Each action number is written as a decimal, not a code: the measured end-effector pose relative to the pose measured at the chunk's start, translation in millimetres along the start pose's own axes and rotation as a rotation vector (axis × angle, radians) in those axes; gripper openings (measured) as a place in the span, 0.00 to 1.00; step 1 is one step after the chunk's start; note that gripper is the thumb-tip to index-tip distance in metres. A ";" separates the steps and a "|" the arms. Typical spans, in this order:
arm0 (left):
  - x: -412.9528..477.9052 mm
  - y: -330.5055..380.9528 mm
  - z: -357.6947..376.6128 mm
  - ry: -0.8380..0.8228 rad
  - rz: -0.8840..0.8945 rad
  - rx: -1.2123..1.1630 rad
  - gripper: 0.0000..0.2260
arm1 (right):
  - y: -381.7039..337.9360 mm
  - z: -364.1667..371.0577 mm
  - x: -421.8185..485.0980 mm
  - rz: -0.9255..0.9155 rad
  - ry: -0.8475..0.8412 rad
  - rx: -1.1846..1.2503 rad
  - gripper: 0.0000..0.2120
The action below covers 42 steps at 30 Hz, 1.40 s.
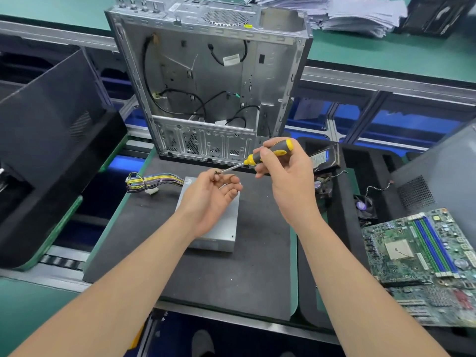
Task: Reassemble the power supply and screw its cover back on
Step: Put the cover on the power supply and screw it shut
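Note:
The grey metal power supply (219, 234) lies flat on a dark foam mat (231, 274), its bundle of yellow and black wires (152, 182) trailing to the left. Above it my left hand (211, 199) is palm-up and pinches a small dark screw (216, 172) between thumb and fingertip. My right hand (286, 171) grips a screwdriver (268, 153) with a yellow and grey handle. Its shaft slants down to the left and its tip meets the screw.
An empty computer case (206, 81) stands open behind the mat. A motherboard (425, 264) lies at the right, with small fans (364, 206) and a hard drive (324, 157) beside it. Black case panels (51, 140) lean at the left. Stacked papers (355, 11) sit far back.

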<state>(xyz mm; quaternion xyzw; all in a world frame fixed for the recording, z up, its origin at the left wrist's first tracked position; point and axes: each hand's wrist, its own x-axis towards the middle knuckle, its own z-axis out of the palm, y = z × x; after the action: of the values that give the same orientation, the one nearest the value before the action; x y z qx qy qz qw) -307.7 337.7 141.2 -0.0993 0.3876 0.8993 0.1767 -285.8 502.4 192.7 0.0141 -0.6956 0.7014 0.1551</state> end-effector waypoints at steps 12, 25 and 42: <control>-2.7 -3.2 -2.2 0.009 0.017 0.018 0.13 | 5.7 0.1 -0.4 -0.015 -0.049 -0.002 0.05; -2.8 -5.7 -7.2 0.006 0.022 -0.006 0.13 | 5.0 0.3 1.7 -0.028 -0.075 -0.008 0.04; -6.4 -10.7 -20.9 -0.038 0.038 0.269 0.13 | 2.7 1.5 1.6 -0.024 -0.064 -0.054 0.07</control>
<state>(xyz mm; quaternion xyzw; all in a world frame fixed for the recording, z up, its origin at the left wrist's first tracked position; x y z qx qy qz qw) -296.7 327.7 122.0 -0.0501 0.5029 0.8442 0.1787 -288.3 501.3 190.5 0.0408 -0.7187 0.6796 0.1413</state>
